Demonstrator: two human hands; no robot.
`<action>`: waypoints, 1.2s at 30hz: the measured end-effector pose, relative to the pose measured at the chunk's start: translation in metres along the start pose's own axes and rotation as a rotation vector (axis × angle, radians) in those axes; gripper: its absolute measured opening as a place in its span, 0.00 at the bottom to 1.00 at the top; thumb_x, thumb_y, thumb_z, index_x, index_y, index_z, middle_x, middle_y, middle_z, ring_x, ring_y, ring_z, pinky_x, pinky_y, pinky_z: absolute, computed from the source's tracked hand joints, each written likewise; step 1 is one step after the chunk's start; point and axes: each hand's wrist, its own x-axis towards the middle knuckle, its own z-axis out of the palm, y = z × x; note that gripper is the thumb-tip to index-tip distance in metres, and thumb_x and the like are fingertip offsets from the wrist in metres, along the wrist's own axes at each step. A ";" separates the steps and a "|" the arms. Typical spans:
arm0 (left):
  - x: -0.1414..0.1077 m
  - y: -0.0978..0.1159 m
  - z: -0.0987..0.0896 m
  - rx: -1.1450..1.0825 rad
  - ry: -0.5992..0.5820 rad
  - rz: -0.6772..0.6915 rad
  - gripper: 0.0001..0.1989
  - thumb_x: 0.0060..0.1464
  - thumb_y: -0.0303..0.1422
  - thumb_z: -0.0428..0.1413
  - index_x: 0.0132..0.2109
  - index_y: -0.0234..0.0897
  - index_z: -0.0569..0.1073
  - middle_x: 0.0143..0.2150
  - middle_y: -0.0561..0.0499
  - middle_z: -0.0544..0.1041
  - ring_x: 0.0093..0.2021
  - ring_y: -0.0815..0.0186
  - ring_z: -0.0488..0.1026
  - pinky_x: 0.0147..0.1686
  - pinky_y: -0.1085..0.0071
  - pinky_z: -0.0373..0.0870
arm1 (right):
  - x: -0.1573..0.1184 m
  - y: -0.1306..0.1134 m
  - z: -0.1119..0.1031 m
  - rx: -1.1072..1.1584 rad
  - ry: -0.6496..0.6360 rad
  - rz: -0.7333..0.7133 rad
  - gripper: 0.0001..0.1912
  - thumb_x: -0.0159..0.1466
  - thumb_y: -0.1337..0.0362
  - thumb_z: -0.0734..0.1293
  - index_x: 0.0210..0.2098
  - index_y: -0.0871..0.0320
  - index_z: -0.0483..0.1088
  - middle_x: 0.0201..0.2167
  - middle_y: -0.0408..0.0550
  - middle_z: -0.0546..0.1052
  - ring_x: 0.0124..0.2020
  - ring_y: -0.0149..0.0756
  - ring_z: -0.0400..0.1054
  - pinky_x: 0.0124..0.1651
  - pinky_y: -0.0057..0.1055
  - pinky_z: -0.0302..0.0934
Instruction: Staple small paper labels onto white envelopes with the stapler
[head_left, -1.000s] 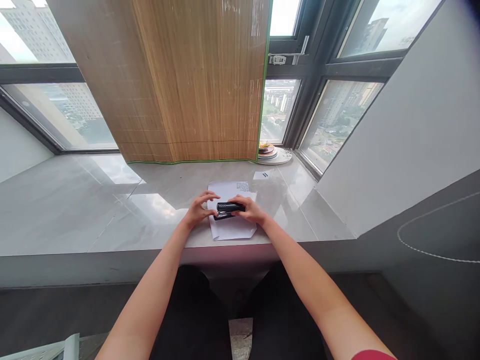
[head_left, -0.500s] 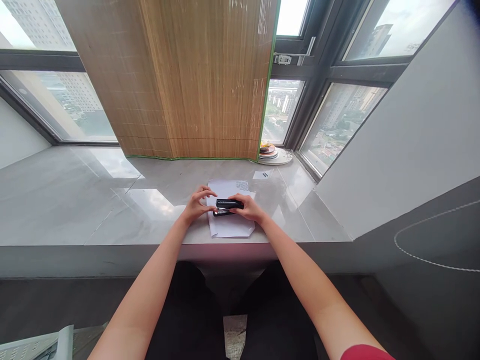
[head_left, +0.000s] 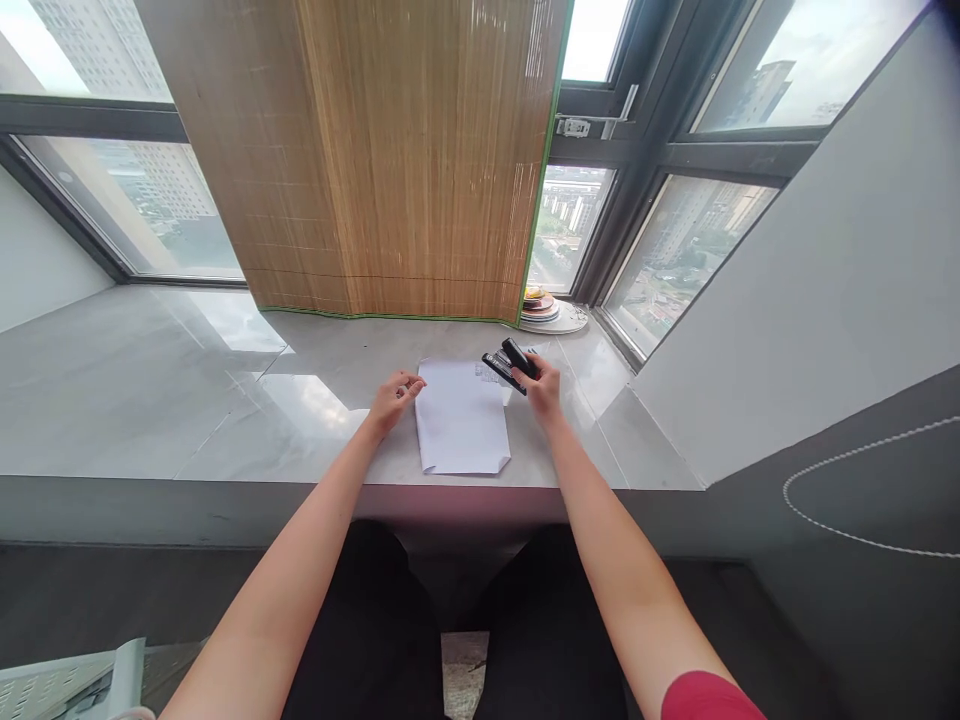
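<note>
My right hand (head_left: 541, 388) grips a black stapler (head_left: 517, 358) by its rear end, above the upper right corner of the white paper. The stapler's upper arm is raised apart from its base, and it points up and to the left. A stack of white paper (head_left: 461, 420) lies on the ledge, with a small printed patch at its top right and slightly curled lower corners. Beside the paper's upper left edge is my left hand (head_left: 396, 398), its fingers curled and thumb close to the forefinger. Whatever may be between those fingertips is too small to make out.
The pale tiled ledge (head_left: 180, 400) ends in a front edge before my knees. Stacked plates (head_left: 551, 315) stand in the back corner by the windows. A bamboo blind (head_left: 405, 160) hangs behind the ledge. At right, a white cord (head_left: 825, 527) loops down.
My right hand has carried the stapler up and to the right, off the middle of the paper, and turned it. My left hand has come away from the stapler and its fingers have closed.
</note>
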 end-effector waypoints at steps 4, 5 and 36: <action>0.002 0.002 0.001 0.021 -0.033 0.006 0.19 0.65 0.50 0.60 0.43 0.39 0.84 0.49 0.47 0.80 0.40 0.65 0.72 0.40 0.68 0.68 | 0.038 0.010 -0.027 -0.096 -0.124 -0.031 0.28 0.53 0.49 0.79 0.49 0.57 0.82 0.42 0.50 0.85 0.45 0.50 0.78 0.55 0.48 0.72; 0.001 0.002 0.001 0.030 -0.039 0.010 0.19 0.66 0.50 0.59 0.43 0.39 0.84 0.49 0.47 0.80 0.41 0.64 0.73 0.41 0.68 0.69 | 0.043 0.015 -0.030 -0.106 -0.115 -0.046 0.28 0.54 0.49 0.79 0.49 0.57 0.82 0.43 0.50 0.85 0.45 0.50 0.78 0.55 0.49 0.72; 0.124 -0.007 0.078 0.450 -0.223 0.046 0.09 0.69 0.31 0.54 0.44 0.41 0.81 0.42 0.46 0.86 0.44 0.55 0.81 0.54 0.58 0.73 | 0.054 0.038 -0.058 -0.394 -0.248 -0.112 0.18 0.54 0.57 0.74 0.43 0.54 0.84 0.39 0.46 0.84 0.42 0.46 0.76 0.45 0.39 0.66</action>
